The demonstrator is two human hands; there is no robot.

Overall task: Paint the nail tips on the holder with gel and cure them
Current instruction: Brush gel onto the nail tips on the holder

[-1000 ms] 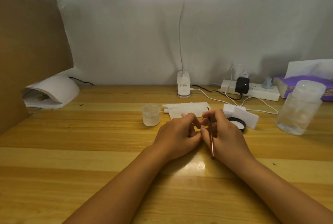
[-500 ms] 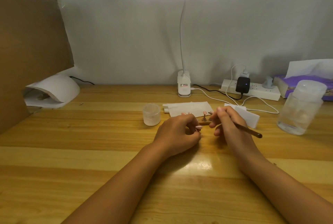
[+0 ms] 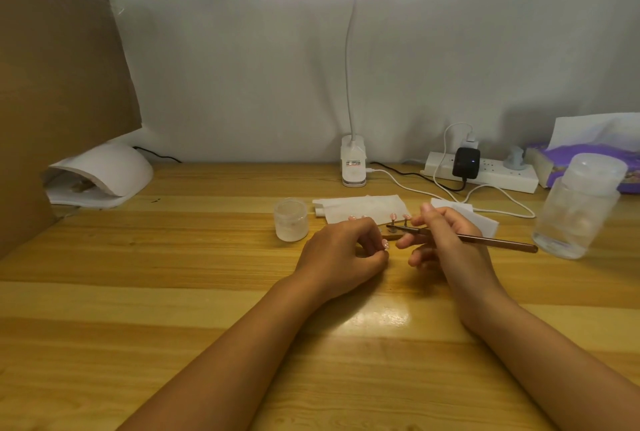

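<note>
A small wooden holder (image 3: 393,235) with pink nail tips (image 3: 394,216) on short pegs lies at the table's middle. My left hand (image 3: 343,252) is curled around its left end, so most of the holder is hidden. My right hand (image 3: 446,243) grips a thin brown brush (image 3: 491,241), held nearly level with its handle pointing right. The brush's tip lies over the holder, close to the nail tips. A white curing lamp (image 3: 104,174) sits at the far left.
A small frosted jar (image 3: 291,219) stands left of my hands, with white tissues (image 3: 360,207) behind them. A clear plastic bottle (image 3: 578,212), power strip (image 3: 485,174), cables and a purple tissue pack (image 3: 588,160) fill the right. A desk lamp clamp (image 3: 353,167) and cardboard panel (image 3: 59,84) stand behind.
My right hand turned the brush from upright to lying level, handle to the right, and brought its tip over the holder. My left hand stayed on the holder.
</note>
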